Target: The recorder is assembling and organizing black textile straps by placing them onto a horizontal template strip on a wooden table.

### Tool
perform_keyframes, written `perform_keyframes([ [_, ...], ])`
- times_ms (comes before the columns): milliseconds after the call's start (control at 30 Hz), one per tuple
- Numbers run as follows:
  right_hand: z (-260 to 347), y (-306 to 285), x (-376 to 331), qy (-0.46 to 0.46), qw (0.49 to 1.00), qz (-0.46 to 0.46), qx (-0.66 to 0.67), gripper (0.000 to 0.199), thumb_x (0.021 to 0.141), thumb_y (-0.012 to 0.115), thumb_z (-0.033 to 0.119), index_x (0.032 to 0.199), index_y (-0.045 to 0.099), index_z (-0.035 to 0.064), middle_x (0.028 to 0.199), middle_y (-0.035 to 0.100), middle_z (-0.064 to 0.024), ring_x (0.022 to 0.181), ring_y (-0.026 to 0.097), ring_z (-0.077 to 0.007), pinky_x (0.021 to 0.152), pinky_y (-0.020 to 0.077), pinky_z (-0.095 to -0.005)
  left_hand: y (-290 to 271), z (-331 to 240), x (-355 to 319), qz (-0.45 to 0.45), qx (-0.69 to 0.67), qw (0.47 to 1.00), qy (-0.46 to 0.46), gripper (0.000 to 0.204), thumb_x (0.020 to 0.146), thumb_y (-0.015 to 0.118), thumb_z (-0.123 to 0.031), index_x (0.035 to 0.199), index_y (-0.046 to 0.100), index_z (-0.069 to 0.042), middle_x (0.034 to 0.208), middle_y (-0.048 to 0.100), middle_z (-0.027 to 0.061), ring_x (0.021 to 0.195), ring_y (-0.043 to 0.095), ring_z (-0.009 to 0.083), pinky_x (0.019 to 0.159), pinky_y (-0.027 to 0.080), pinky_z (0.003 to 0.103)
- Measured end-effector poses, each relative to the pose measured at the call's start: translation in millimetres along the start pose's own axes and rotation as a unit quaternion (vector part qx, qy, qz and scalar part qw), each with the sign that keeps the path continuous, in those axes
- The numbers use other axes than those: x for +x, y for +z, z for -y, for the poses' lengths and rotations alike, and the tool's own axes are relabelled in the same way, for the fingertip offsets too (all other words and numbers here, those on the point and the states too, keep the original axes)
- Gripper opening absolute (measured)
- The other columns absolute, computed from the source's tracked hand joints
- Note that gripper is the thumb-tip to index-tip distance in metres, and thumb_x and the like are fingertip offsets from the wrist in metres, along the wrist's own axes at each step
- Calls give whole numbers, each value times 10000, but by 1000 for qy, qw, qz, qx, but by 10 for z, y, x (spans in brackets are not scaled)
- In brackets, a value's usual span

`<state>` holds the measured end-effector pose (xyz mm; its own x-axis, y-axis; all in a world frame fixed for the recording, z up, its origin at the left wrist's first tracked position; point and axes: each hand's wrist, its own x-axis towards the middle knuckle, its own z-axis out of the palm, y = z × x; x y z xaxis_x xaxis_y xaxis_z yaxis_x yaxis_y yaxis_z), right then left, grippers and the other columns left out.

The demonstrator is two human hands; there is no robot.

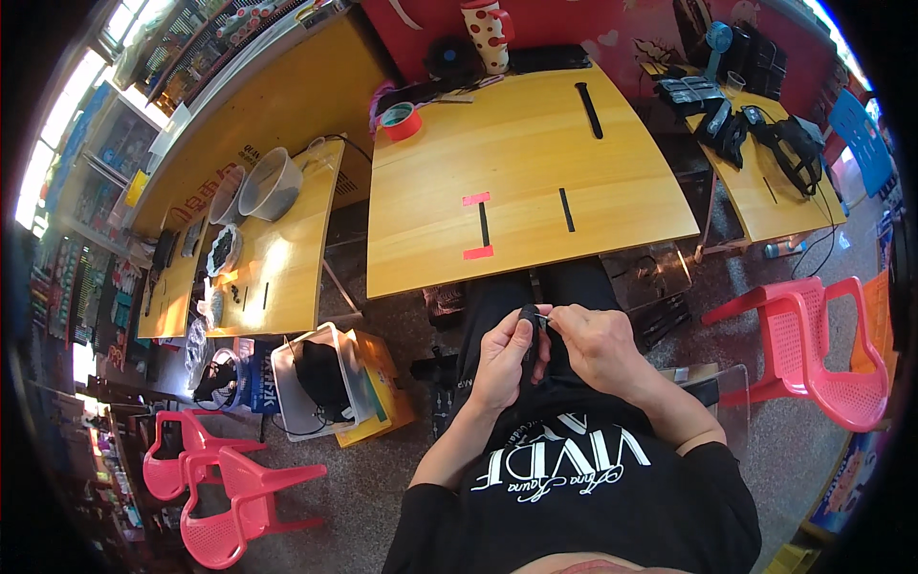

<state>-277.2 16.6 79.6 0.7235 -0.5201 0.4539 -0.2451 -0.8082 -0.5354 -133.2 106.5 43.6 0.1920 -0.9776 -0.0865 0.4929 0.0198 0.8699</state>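
Both of my hands meet over my lap, just below the front edge of the wooden table (535, 153). My left hand (504, 356) is closed around a small black object (532, 316), whose top sticks out above the fingers. My right hand (595, 340) pinches the same black object from the right with thumb and fingertips. What the object is stays unclear, since the fingers cover most of it. Black strips (566, 209) and pink tape marks (476, 199) lie on the table ahead of my hands.
A red tape roll (402, 121) and a dotted mug (490, 33) stand at the table's far side. A second table (277, 258) with bowls is on the left, a white bin (306, 383) below it. Red plastic chairs (822, 344) stand right and lower left (220, 478).
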Motion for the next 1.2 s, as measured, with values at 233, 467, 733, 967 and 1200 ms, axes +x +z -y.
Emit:
perform_keyframes([
  [233,-106,-78,23,4,991,55,122,117,835,595,34,951,609,20,795,657,-164,687,642,-356,543,478,-415,-63,-20,-11,26,39,999,0,312,1021,472,-273,1177,595,-32,712,568,27,506,476,60,427,372,188],
  [467,-85,-188,29,-64,992,106,36,109,762,611,18,859,561,24,730,611,-147,639,626,-342,538,482,-397,-177,-115,-35,40,183,982,16,208,1007,510,-189,1105,633,-52,626,531,-25,471,429,37,422,336,185],
  [733,-12,-245,26,-143,976,124,-108,172,699,615,71,838,522,34,694,554,-98,596,628,-246,507,484,-344,-129,-219,-23,71,365,916,147,104,936,572,-51,1010,626,-2,595,532,39,509,511,83,490,424,231],
  [967,-11,-111,13,-162,963,77,-203,143,697,621,88,797,532,37,658,546,-82,539,605,-207,453,475,-295,-54,-137,14,-3,505,827,249,174,856,616,11,1030,615,2,753,640,149,630,644,297,540,495,338],
  [1200,-9,100,-23,-88,971,88,-206,136,704,631,92,786,544,27,668,559,-87,546,609,-196,460,482,-280,64,-22,-6,-98,683,683,240,278,830,613,-24,1087,545,58,822,612,211,740,632,365,612,508,420],
])
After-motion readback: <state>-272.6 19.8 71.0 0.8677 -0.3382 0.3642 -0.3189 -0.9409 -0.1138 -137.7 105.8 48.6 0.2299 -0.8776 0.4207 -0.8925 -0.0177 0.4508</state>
